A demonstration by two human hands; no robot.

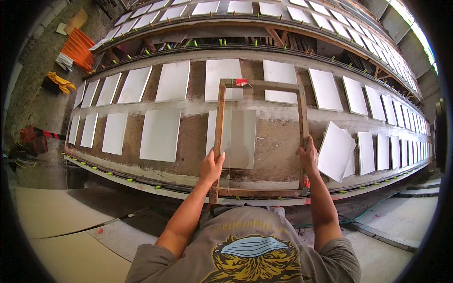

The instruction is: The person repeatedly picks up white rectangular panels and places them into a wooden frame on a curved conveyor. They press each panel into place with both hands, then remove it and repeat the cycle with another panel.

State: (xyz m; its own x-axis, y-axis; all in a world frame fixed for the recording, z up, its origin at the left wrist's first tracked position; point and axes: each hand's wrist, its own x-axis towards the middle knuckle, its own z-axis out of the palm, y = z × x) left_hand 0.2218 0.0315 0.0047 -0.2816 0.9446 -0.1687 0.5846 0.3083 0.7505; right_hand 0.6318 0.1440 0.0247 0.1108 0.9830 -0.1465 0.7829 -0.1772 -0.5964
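Left hand (211,166) closed round left rail of wooden frame (260,85); right hand (309,155) grips right rail. Frame seemingly rests over white tile (240,137) on surface (278,141).

The person wears a grey-brown short-sleeved T-shirt (245,245), its fabric loose and slightly creased over the shoulders. Both sleeves end above the elbows, the left sleeve (148,264) near the lower edge and the right sleeve (342,257) opposite it, leaving the forearms bare. On the chest sits a large printed graphic (255,259) in yellow and black with ragged, feathery outlines, and across it a pale blue, pleated face-mask shape. Above the graphic runs a curved line of small yellowish lettering. No gloves, watch or rings show on the left hand (211,166) or the right hand (309,156).
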